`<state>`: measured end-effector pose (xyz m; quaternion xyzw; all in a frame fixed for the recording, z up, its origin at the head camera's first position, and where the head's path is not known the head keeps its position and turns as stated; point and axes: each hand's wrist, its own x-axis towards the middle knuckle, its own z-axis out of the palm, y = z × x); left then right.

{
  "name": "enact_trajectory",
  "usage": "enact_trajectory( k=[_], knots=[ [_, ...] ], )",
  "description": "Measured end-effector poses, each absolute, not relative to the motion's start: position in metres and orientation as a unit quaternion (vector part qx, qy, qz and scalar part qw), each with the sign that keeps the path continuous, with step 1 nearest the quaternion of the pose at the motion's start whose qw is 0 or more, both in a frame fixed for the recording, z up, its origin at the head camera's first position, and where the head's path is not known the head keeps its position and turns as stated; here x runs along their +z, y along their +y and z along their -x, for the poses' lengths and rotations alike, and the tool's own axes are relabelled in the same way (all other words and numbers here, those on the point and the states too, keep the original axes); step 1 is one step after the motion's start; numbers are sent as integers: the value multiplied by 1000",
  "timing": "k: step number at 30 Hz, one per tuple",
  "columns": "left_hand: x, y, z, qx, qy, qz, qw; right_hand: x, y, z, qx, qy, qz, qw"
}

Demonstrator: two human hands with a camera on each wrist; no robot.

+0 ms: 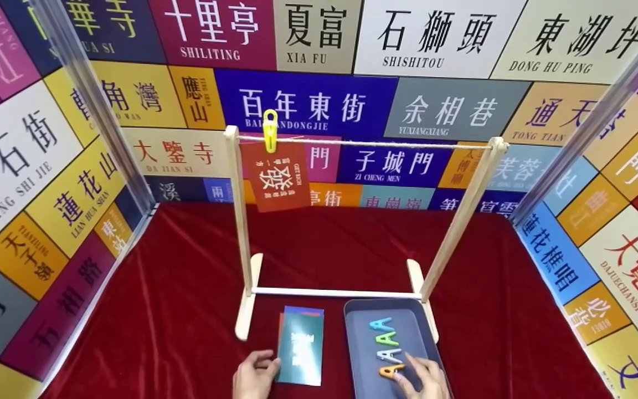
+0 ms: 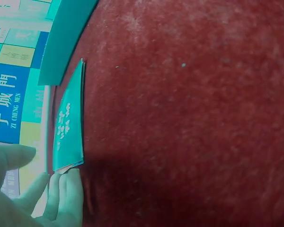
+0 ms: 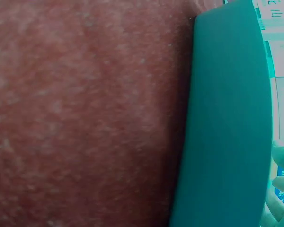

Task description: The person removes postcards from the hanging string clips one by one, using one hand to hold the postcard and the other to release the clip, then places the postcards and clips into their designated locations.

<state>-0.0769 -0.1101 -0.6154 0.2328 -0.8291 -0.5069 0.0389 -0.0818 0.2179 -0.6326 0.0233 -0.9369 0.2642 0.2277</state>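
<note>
My left hand [image 1: 255, 374] is at the left edge of a small stack of paper cards [image 1: 301, 348], dark green on top with blue and red edges showing beneath. In the left wrist view its fingers [image 2: 72, 187] are right at the end of the green stack [image 2: 68, 125]. My right hand [image 1: 424, 377] reaches into a grey tray [image 1: 366, 382], thumb and forefinger parted around the end of an orange clothespin [image 1: 390, 371]. Above that lie a white clothespin [image 1: 389, 356], a green clothespin [image 1: 386, 338] and a blue clothespin [image 1: 381, 323]. The tray wall [image 3: 227, 118] hides most of this hand's work in the right wrist view.
Behind the cards and tray stands a wooden rack [image 1: 237, 216] with a string [image 1: 363, 144] across its top. A yellow clothespin [image 1: 270, 131] holds a red card [image 1: 277, 180] at the string's left. Dark red cloth [image 1: 169, 310] covers the table; printed panels [image 1: 302, 102] surround it.
</note>
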Motion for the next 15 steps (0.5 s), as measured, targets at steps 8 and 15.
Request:
enact_trajectory(
  k=[8,15],
  knots=[
    [-598,-108,75,-538,-821,-180,65,-616,207,81,250,-930,-57,263],
    [-578,-105,78,-558,-808,-171,82,-599,198,82,246,-922,-88,285]
  ],
)
